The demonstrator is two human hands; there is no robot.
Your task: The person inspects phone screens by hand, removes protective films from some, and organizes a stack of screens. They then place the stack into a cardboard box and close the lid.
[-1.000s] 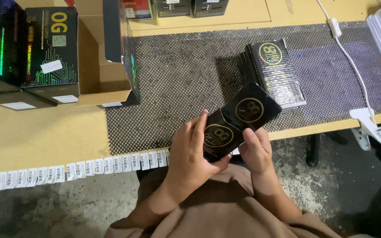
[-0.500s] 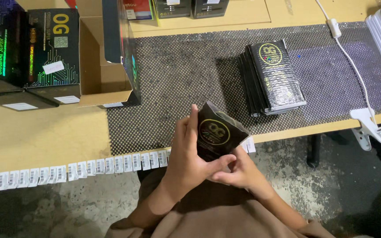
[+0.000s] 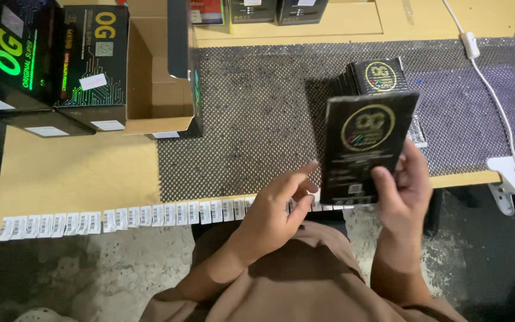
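My right hand grips a flat black package with a gold round emblem, held upright over the table's front edge. My left hand is beside it to the left, fingers spread and holding nothing, its fingertips over a strip of small white barcode labels stuck along the table edge. Behind the held package lies a stack of matching black packages on the dark perforated mat.
An open cardboard carton with black printed sides stands at the back left next to large black boxes. A white cable runs to a white clip on the right edge. More boxes stand at the far edge.
The package was held low in both hands; now my right hand alone has raised and turned it flat toward me, and my left hand has let go and opened.
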